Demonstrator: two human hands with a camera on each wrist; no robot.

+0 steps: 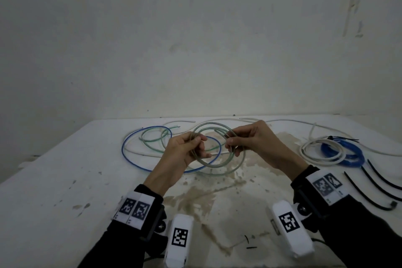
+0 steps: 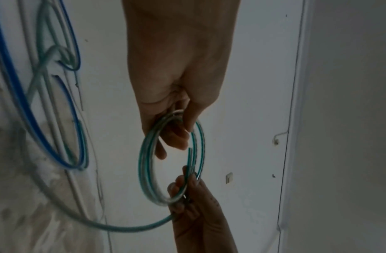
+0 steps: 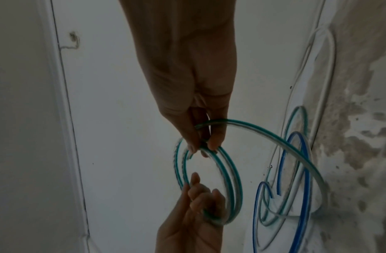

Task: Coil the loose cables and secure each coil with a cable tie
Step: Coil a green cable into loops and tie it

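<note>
A clear cable with a green stripe is wound into a small coil held above the white table. My left hand grips the coil's left side, fingers curled round the loops. My right hand pinches the coil's right side between thumb and fingers. A loose tail of the green cable arcs off the coil down toward the table. A loose blue cable and a second green one lie spread on the table behind the hands.
At the right lie a white cable coil and a blue coil, the blue one bound with a black tie. Three black cable ties lie near the right edge. A long white cable runs along the table's back. Brown stains mark the table's middle.
</note>
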